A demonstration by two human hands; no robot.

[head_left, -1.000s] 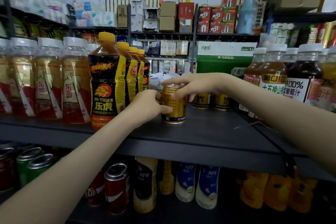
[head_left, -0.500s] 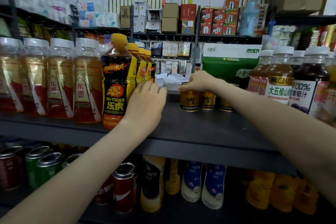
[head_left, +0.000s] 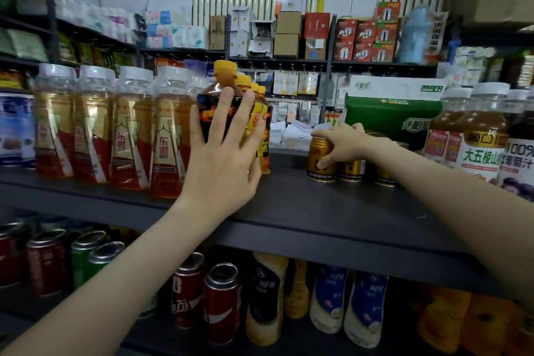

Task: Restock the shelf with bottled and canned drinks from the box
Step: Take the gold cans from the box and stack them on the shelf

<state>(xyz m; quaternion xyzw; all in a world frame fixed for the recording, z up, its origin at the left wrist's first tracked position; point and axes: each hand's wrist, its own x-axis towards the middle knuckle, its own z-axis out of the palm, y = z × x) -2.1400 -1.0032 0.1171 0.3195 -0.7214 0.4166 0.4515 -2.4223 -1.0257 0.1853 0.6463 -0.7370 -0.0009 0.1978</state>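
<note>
A gold can [head_left: 318, 166] stands toward the back of the dark shelf [head_left: 318, 208], at the left end of a row of two more gold cans [head_left: 352, 170]. My right hand [head_left: 342, 141] grips this can from above, fingers curled over its top and thumb down its front. My left hand [head_left: 222, 150] lies flat with spread fingers against the front of the black-and-yellow Hi-Tiger bottle [head_left: 224, 81], first in a row running back. No box of drinks is in view.
Red-and-gold labelled bottles [head_left: 127, 130] fill the shelf to the left. Juice bottles [head_left: 479, 136] stand at the right, and a green carton [head_left: 387, 115] sits behind the cans. The lower shelf holds red and green cans [head_left: 222, 298] and several bottles [head_left: 329, 300].
The gold can went from the shelf's front to the back beside the other cans, under my right hand. My left hand left the can and rose onto the Hi-Tiger bottle.
</note>
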